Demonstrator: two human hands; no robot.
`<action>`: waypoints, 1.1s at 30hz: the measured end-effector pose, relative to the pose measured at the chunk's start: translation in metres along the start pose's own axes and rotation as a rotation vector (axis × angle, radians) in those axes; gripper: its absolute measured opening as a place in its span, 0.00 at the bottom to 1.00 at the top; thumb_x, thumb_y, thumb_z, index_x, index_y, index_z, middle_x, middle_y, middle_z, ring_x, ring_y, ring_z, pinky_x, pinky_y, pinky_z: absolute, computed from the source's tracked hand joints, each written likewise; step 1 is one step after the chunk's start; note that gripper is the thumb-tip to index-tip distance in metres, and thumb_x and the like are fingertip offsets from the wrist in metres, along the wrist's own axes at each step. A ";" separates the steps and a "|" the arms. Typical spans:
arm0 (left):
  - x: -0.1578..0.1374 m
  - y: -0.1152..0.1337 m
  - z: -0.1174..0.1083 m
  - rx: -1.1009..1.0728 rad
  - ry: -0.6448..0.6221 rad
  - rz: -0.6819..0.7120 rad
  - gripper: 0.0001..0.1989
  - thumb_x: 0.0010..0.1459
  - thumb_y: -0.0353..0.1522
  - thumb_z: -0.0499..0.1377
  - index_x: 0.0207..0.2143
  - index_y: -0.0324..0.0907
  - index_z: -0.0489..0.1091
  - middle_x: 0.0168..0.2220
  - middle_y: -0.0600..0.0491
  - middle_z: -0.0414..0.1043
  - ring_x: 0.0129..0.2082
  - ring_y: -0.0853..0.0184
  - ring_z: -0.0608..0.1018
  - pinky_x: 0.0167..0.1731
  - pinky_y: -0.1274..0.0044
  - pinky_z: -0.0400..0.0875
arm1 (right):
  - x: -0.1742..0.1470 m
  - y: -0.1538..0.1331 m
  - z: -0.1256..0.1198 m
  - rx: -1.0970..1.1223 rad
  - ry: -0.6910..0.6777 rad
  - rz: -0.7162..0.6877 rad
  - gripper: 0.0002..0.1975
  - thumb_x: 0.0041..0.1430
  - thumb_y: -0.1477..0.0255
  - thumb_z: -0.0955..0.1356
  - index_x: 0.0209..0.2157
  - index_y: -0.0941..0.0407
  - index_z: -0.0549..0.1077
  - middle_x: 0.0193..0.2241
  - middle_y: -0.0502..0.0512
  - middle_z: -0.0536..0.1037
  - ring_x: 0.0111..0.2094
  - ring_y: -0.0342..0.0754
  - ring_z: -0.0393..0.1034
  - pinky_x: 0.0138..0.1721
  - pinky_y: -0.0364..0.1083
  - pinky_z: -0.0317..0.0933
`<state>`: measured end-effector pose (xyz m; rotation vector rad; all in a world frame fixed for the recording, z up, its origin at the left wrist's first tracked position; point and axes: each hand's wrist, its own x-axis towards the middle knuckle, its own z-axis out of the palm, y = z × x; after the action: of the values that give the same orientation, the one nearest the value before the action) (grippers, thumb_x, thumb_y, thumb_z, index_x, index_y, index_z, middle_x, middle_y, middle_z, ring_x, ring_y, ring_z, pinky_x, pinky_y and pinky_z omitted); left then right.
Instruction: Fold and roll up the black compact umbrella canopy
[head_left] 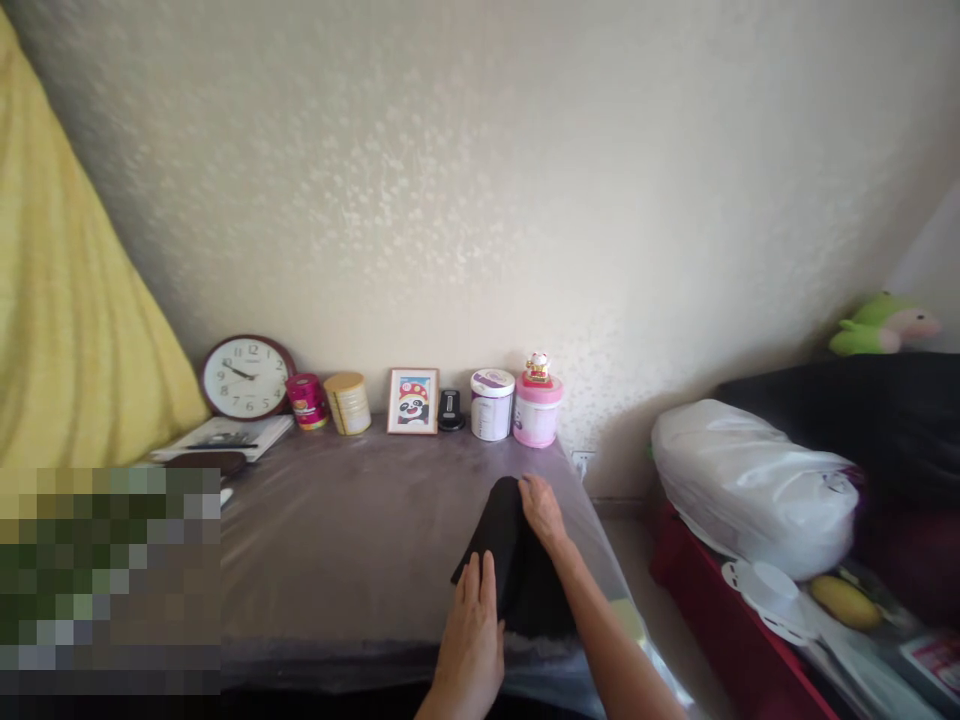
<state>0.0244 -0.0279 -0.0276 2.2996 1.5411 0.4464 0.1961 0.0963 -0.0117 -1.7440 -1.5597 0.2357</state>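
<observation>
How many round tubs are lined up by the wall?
4: magenta tub by the clock, yellow tub next to that, white tub right of the panda picture, pink tub under the cat.

Black cloth, folded over, on the grey table cover, near its right edge

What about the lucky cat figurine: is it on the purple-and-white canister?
No, the lucky cat figurine sits on the pink-lidded canister.

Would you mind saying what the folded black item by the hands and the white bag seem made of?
Folded black item: probably matte fabric, judging by soft folds and little shine. White bag: likely thin, glossy plastic, given its wrinkles and highlights.
</observation>
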 end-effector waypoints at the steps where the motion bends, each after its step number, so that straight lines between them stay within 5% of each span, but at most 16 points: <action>1: 0.000 -0.001 0.000 0.000 0.010 0.015 0.35 0.51 0.21 0.44 0.62 0.34 0.37 0.63 0.38 0.42 0.62 0.58 0.52 0.58 0.65 0.54 | -0.003 0.007 -0.006 -0.004 0.026 0.045 0.18 0.60 0.70 0.57 0.46 0.61 0.70 0.46 0.64 0.73 0.49 0.52 0.65 0.53 0.51 0.53; 8: 0.001 -0.007 0.001 -0.034 0.040 0.042 0.34 0.53 0.24 0.45 0.62 0.33 0.37 0.63 0.38 0.45 0.62 0.58 0.53 0.57 0.65 0.55 | -0.040 0.042 -0.040 0.178 0.063 0.257 0.18 0.55 0.63 0.59 0.37 0.59 0.72 0.33 0.60 0.77 0.33 0.51 0.72 0.37 0.49 0.65; 16: -0.002 -0.008 -0.010 -0.069 -0.001 0.030 0.39 0.48 0.25 0.49 0.62 0.34 0.35 0.64 0.42 0.42 0.62 0.60 0.51 0.58 0.68 0.53 | -0.075 0.024 -0.047 0.319 -0.046 0.342 0.18 0.54 0.60 0.60 0.38 0.57 0.71 0.24 0.52 0.74 0.22 0.46 0.68 0.17 0.42 0.61; 21: -0.001 -0.011 -0.007 -0.090 0.018 0.051 0.42 0.43 0.20 0.47 0.62 0.34 0.36 0.64 0.43 0.43 0.62 0.64 0.51 0.59 0.72 0.52 | -0.085 0.014 -0.044 0.200 -0.044 0.262 0.20 0.52 0.58 0.62 0.39 0.57 0.71 0.21 0.50 0.73 0.24 0.48 0.69 0.23 0.44 0.63; 26: 0.001 -0.015 0.000 -0.138 0.040 0.046 0.41 0.44 0.20 0.46 0.62 0.33 0.36 0.64 0.42 0.43 0.62 0.63 0.52 0.59 0.71 0.52 | -0.087 0.009 -0.036 0.185 -0.015 0.212 0.20 0.51 0.60 0.63 0.42 0.57 0.70 0.31 0.56 0.78 0.35 0.52 0.72 0.37 0.47 0.64; 33: 0.000 -0.014 0.000 -0.136 0.038 0.013 0.41 0.43 0.20 0.47 0.62 0.35 0.37 0.63 0.43 0.44 0.62 0.64 0.53 0.58 0.72 0.52 | -0.079 -0.010 -0.029 0.237 -0.013 0.202 0.22 0.51 0.62 0.63 0.46 0.58 0.68 0.29 0.55 0.77 0.33 0.51 0.72 0.33 0.46 0.64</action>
<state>0.0132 -0.0225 -0.0341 2.2103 1.4657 0.5828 0.1872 0.0124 -0.0125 -1.7121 -1.3050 0.5117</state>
